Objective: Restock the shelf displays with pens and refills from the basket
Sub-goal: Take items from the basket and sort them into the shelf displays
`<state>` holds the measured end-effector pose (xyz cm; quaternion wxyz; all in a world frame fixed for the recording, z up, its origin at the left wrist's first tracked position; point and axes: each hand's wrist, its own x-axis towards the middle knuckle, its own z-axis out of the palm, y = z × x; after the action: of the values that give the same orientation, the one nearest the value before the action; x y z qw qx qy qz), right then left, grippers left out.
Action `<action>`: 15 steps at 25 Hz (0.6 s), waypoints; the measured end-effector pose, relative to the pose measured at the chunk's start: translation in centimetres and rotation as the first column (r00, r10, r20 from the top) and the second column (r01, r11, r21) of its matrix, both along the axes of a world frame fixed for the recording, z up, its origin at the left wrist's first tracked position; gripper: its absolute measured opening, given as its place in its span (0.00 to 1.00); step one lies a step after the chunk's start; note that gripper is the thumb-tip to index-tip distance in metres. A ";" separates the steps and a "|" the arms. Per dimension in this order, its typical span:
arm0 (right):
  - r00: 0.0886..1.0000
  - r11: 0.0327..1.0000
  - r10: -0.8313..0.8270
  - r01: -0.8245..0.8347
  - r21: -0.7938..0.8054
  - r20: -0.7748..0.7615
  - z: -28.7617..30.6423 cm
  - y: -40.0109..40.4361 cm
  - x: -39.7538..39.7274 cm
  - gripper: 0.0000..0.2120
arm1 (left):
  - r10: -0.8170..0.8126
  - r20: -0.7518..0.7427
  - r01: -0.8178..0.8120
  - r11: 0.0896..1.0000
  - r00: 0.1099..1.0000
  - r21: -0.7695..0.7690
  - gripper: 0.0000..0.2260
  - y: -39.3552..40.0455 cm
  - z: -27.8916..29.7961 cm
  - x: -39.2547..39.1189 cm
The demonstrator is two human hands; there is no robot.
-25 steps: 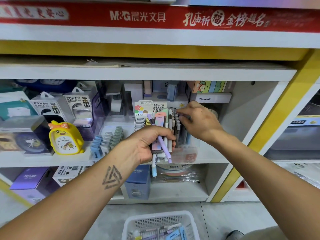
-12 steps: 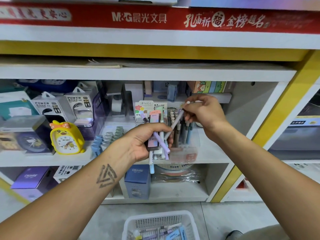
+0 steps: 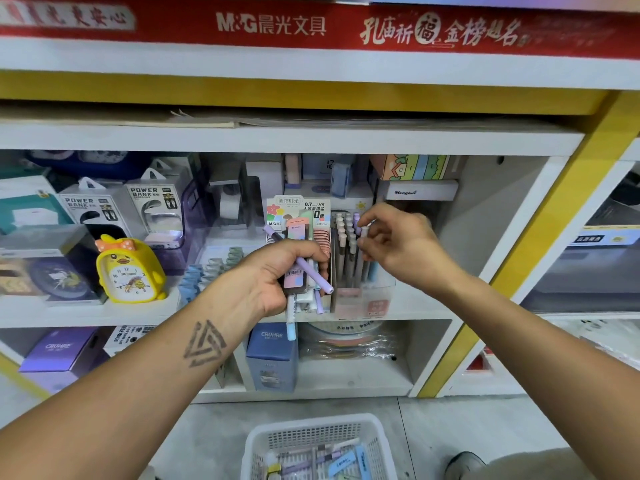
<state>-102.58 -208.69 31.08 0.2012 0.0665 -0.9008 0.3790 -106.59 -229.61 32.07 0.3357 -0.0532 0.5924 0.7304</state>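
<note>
My left hand [image 3: 273, 277] grips a bundle of pens and refill packs [image 3: 304, 271] in front of the middle shelf: a purple pen slants across a pink pack, and a white-and-blue pen sticks out below. My right hand [image 3: 398, 242] pinches the top of a pale pen [image 3: 363, 232] at the right side of the clear pen display box [image 3: 353, 268], where several upright pens stand. A pencil-lead display card [image 3: 299, 209] stands behind my left hand. On the floor below, the white basket [image 3: 318, 434] holds more pens and refills.
A yellow duck alarm clock [image 3: 130, 271] and power bank boxes [image 3: 152, 206] stand on the shelf to the left. Blue and purple boxes [image 3: 273, 355] fill the lower shelf. A yellow post [image 3: 540, 244] borders the bay on the right. A shoe [image 3: 464, 462] shows at the bottom right.
My right hand drew one pale pen out of the bundle in my left hand, lifted it, and now lowers it upright into the display box. My left hand stayed almost still.
</note>
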 end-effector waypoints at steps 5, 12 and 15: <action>0.999 0.996 0.016 -0.012 0.088 -0.050 -0.6 0.0 0.7 0.11 | 0.000 -0.002 0.000 1.000 1.000 -0.022 0.07 0.2 -0.1 0.0; 0.999 0.990 0.036 -0.039 0.134 0.022 -1.1 -0.7 0.9 0.05 | 0.001 -0.004 -0.001 1.000 1.000 -0.031 0.06 0.4 -0.1 0.1; 0.997 0.915 0.035 -0.003 0.404 -0.072 -0.5 -1.3 1.0 0.06 | 0.000 -0.003 0.000 1.000 1.000 -0.025 0.06 0.4 -0.1 0.1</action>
<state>-101.55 -209.95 30.54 0.2143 0.1298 -0.9504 0.1842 -106.49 -229.22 31.94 0.3340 -0.0563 0.6020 0.7231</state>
